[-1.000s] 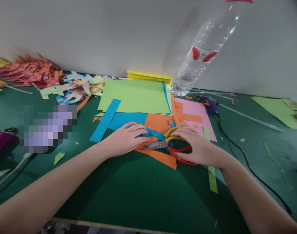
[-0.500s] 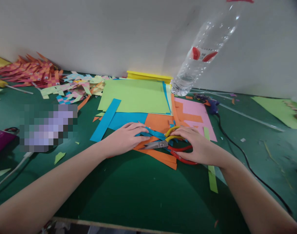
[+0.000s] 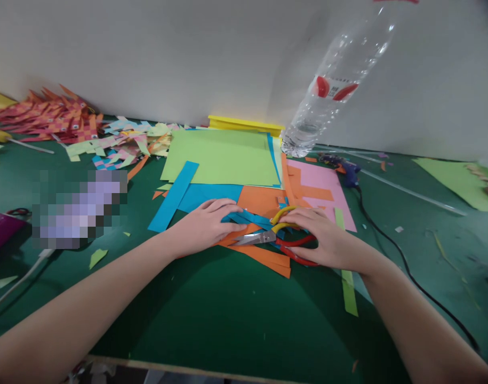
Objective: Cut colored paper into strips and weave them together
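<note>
My left hand (image 3: pixel 207 224) is closed, with blue paper strips (image 3: pixel 254 217) between its thumb and fingers. Facing it from the right, my right hand (image 3: pixel 324 237) grips a pair of scissors (image 3: pixel 263 237) with one yellow and one red handle. The blades point left toward my left thumb and stand slightly apart. Orange paper strips (image 3: pixel 268 260) lie beneath the scissors. Beyond my hands are blue paper (image 3: pixel 212 197), orange paper (image 3: pixel 260 198) and a large light green sheet (image 3: pixel 222 157).
A clear plastic bottle (image 3: pixel 324 101) stands behind the papers by the wall. A glue gun (image 3: pixel 350 173) trails a black cord down the right side. Woven paper pieces (image 3: pixel 124 141) are heaped at the back left, near a blurred purple object (image 3: pixel 84 208). Pink paper (image 3: pixel 343 200) lies right.
The red scissor handle has swung up slightly toward the yellow one as my right hand closes a little. My left thumb has shifted slightly; the papers around stay put.
</note>
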A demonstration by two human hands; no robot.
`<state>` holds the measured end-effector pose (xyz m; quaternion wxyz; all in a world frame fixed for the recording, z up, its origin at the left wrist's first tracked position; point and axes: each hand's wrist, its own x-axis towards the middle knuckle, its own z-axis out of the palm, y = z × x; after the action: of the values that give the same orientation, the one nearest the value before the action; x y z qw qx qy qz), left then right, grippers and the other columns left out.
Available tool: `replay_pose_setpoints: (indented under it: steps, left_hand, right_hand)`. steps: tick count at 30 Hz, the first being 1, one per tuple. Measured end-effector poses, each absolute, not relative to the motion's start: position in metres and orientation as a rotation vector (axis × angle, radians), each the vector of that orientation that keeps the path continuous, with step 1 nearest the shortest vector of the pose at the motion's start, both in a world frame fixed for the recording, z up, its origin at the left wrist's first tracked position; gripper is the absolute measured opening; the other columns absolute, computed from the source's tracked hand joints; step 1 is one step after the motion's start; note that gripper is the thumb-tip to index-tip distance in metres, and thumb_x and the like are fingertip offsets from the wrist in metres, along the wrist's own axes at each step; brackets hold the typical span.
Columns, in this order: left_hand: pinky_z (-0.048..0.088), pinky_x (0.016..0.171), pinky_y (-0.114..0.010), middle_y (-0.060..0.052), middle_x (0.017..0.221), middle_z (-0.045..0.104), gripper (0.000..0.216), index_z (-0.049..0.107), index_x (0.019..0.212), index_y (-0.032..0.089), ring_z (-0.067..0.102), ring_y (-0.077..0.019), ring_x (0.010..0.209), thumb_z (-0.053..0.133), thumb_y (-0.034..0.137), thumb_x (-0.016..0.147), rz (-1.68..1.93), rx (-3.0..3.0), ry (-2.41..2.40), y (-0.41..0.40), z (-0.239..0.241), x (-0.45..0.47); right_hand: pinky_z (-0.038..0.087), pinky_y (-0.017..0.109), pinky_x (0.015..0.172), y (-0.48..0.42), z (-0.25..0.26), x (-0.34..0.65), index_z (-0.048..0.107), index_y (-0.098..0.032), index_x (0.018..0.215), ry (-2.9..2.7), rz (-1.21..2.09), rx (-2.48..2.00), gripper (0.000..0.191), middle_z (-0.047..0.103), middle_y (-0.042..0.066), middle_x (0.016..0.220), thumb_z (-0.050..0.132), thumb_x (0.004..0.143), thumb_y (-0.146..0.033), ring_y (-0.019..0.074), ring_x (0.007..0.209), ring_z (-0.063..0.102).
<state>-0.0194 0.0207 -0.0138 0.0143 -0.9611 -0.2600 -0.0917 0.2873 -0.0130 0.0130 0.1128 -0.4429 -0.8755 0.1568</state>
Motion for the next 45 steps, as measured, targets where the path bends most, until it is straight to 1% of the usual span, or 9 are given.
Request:
replay_pose_setpoints:
  steps: [3,7,10,18,22,30,34,39,45]
  left_hand:
    - [0.038,0.107,-0.046,-0.005,0.144,0.045,0.033,0.057,0.128,0.032,0.036,-0.0265,0.135,0.055,0.024,0.096,-0.290,-3.007,-0.806,0.021,-0.014,-0.020]
    - [0.038,0.107,-0.047,-0.005,0.144,0.044,0.032,0.059,0.126,0.032,0.035,-0.0276,0.136,0.057,0.025,0.095,-0.324,-3.020,-0.798,0.021,-0.013,-0.020]
    - [0.039,0.106,-0.048,-0.006,0.143,0.045,0.032,0.060,0.126,0.031,0.035,-0.0288,0.135,0.057,0.024,0.095,-0.308,-3.022,-0.805,0.021,-0.012,-0.020]
    - [0.039,0.106,-0.049,-0.006,0.143,0.044,0.038,0.053,0.133,0.034,0.034,-0.0295,0.136,0.054,0.023,0.096,-0.337,-3.006,-0.775,0.022,-0.016,-0.022]
    - [0.037,0.107,-0.049,-0.006,0.143,0.043,0.039,0.052,0.134,0.034,0.032,-0.0290,0.137,0.052,0.022,0.097,-0.322,-3.023,-0.779,0.023,-0.016,-0.023]
    - [0.037,0.108,-0.048,-0.005,0.143,0.043,0.031,0.059,0.127,0.032,0.032,-0.0284,0.137,0.048,0.024,0.099,-0.326,-3.046,-0.829,0.023,-0.016,-0.022]
    - [0.037,0.108,-0.048,-0.004,0.143,0.044,0.034,0.058,0.127,0.034,0.032,-0.0272,0.137,0.045,0.020,0.099,-0.355,-3.058,-0.859,0.023,-0.017,-0.022]
    - [0.037,0.108,-0.048,-0.003,0.141,0.045,0.036,0.059,0.126,0.035,0.033,-0.0264,0.136,0.044,0.017,0.098,-0.363,-3.076,-0.885,0.024,-0.018,-0.022]
    - [0.035,0.109,-0.049,-0.006,0.144,0.042,0.036,0.055,0.131,0.033,0.032,-0.0290,0.137,0.054,0.024,0.096,-0.338,-3.085,-0.824,0.024,-0.020,-0.024]
  right_hand:
    - [0.038,0.056,0.104,-0.014,0.014,0.286,0.058,-0.028,0.119,-2.579,0.439,-1.320,0.042,0.064,0.008,0.124,0.065,0.079,-0.039,0.0309,0.117,0.057]
    - [0.042,0.053,0.101,-0.016,0.015,0.279,0.059,-0.027,0.117,-2.570,0.429,-1.333,0.041,0.064,0.008,0.123,0.065,0.079,-0.039,0.0309,0.118,0.057]
    - [0.043,0.053,0.100,-0.017,0.015,0.276,0.059,-0.029,0.117,-2.565,0.418,-1.324,0.041,0.064,0.007,0.124,0.065,0.078,-0.040,0.0314,0.118,0.057]
    - [0.040,0.053,0.102,-0.018,0.016,0.278,0.061,-0.029,0.118,-2.609,0.406,-1.302,0.040,0.066,0.007,0.123,0.064,0.079,-0.039,0.0308,0.114,0.060]
    - [0.041,0.051,0.099,-0.019,0.018,0.274,0.060,-0.026,0.116,-2.629,0.411,-1.299,0.038,0.065,0.008,0.123,0.064,0.080,-0.038,0.0298,0.113,0.060]
    - [0.042,0.049,0.097,-0.021,0.017,0.268,0.056,-0.023,0.120,-2.673,0.422,-1.297,0.041,0.063,0.010,0.125,0.062,0.083,-0.039,0.0295,0.115,0.058]
    - [0.041,0.050,0.098,-0.020,0.015,0.270,0.056,-0.023,0.122,-2.687,0.437,-1.270,0.043,0.064,0.010,0.123,0.062,0.083,-0.040,0.0293,0.116,0.058]
    - [0.041,0.050,0.098,-0.021,0.016,0.269,0.057,-0.024,0.121,-2.681,0.431,-1.249,0.041,0.064,0.009,0.123,0.063,0.083,-0.039,0.0291,0.114,0.059]
    - [0.043,0.049,0.096,-0.027,0.021,0.260,0.057,-0.024,0.119,-2.685,0.393,-1.302,0.041,0.063,0.008,0.123,0.064,0.083,-0.042,0.0284,0.113,0.058]
